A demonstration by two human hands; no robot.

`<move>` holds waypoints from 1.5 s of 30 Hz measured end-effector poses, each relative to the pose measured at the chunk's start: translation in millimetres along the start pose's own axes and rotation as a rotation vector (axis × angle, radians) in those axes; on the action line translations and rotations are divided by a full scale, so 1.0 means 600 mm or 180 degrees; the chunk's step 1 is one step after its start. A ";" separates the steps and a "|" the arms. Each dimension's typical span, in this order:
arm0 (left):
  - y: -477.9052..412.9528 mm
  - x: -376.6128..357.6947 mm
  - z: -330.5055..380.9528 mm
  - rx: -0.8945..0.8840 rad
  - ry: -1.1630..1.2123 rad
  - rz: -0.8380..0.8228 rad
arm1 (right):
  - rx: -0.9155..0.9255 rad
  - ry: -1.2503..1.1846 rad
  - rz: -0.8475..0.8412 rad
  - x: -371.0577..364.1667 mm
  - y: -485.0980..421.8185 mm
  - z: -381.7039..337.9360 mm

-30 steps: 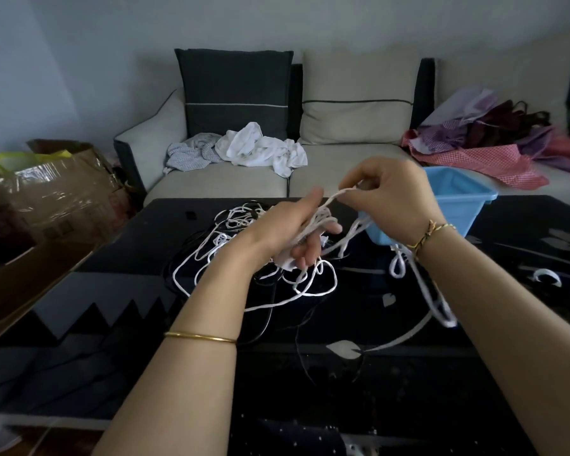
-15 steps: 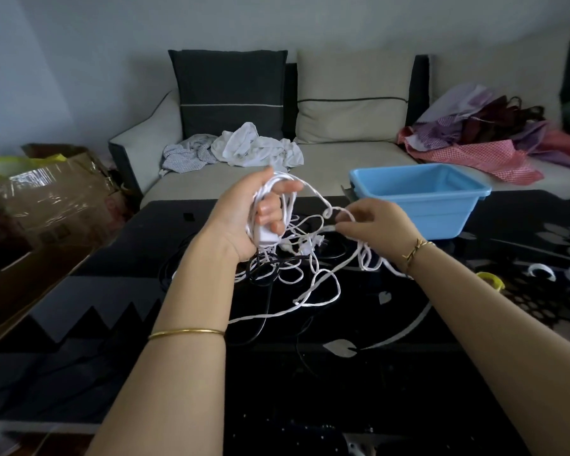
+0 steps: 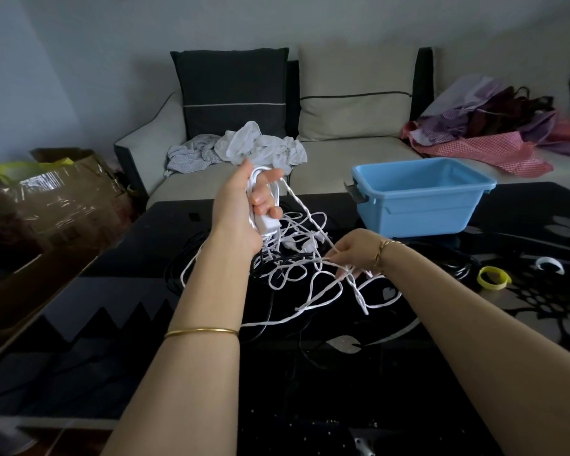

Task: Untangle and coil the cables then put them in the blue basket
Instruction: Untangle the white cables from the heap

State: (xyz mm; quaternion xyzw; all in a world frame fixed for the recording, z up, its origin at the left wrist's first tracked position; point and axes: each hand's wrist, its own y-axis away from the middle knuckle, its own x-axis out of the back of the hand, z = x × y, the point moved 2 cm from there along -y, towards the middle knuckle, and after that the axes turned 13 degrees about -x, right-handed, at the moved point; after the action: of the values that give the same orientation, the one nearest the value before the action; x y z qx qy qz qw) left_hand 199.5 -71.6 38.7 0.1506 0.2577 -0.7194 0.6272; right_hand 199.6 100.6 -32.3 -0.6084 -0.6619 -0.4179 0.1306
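Observation:
My left hand (image 3: 244, 209) is raised above the black table (image 3: 96, 324) and grips a bundle of white cable (image 3: 310, 284) with its white plug block. From that hand the white cable hangs in tangled loops down to the table. My right hand (image 3: 356, 255) is lower, near the table top, and pinches a strand of the same white cable. Black cables (image 3: 185, 258) lie under and beside the white tangle. The blue basket (image 3: 418, 205) stands on the table behind my right hand, and nothing shows inside it.
A yellow ring (image 3: 493, 278) and a white clip (image 3: 549, 263) lie on the table at right. A sofa (image 3: 359, 153) with crumpled clothes stands behind the table. Cardboard boxes (image 3: 56, 205) sit at left.
My left hand has risen with the white bundle. My right hand has dropped down and to the right, towards the table, drawing a strand out of the tangle.

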 end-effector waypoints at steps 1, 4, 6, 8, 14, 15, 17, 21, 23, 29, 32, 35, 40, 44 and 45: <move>0.000 -0.003 0.002 -0.0048 -0.0110 -0.0071 | 0.0124 0.0442 0.0195 0.000 0.000 -0.006; -0.001 -0.012 0.010 -0.0106 -0.0520 -0.0235 | 0.0503 0.1320 0.0658 -0.004 0.006 -0.017; -0.002 -0.015 0.009 -0.0075 -0.0736 -0.0258 | 0.0783 0.0876 0.1020 -0.001 0.008 -0.016; -0.002 -0.015 0.004 -0.0012 -0.0799 -0.0225 | 0.1084 0.0150 0.1289 0.010 0.023 -0.026; -0.008 -0.007 -0.003 -0.0003 -0.0628 0.0059 | 0.1026 0.0545 0.1312 0.013 0.055 -0.034; -0.009 -0.003 -0.002 0.0002 -0.0520 0.0121 | 0.0794 0.1210 0.1616 0.013 0.053 -0.027; -0.010 0.004 0.000 -0.0003 -0.0367 0.0241 | 0.0610 0.1481 0.2006 0.019 0.049 -0.015; -0.012 0.007 0.006 -0.0146 -0.0347 0.0306 | 0.1031 -0.0654 0.1652 0.024 0.033 -0.007; -0.012 0.007 0.007 -0.0178 -0.0351 0.0302 | 0.0879 -0.1276 0.1439 0.022 0.023 0.005; -0.011 0.000 0.006 -0.0142 -0.0423 0.0080 | 0.0704 -0.1526 0.1197 0.021 0.009 0.016; -0.009 -0.004 0.006 -0.0122 -0.0452 0.0000 | 0.0626 -0.0630 0.1626 0.025 0.021 0.000; -0.006 -0.008 0.003 -0.0104 -0.0501 -0.0041 | 0.1072 -0.1206 0.1805 0.023 0.049 -0.030; -0.004 -0.015 0.000 -0.0027 -0.0632 -0.0183 | 0.1182 -0.1828 0.1057 0.002 0.063 -0.067; 0.000 -0.017 -0.003 0.0098 -0.0764 -0.0307 | 0.1146 -0.2058 0.1358 -0.001 0.059 -0.064; 0.002 -0.016 -0.003 0.0137 -0.0794 -0.0329 | 0.1120 -0.2137 0.1461 0.004 0.058 -0.060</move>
State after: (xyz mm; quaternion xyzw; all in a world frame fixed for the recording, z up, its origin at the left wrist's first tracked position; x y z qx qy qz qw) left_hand 201.9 -62.8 42.5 0.0599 0.1697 -0.7692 0.6131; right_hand 219.1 73.4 5.2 -0.8102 -0.5764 -0.0383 0.0993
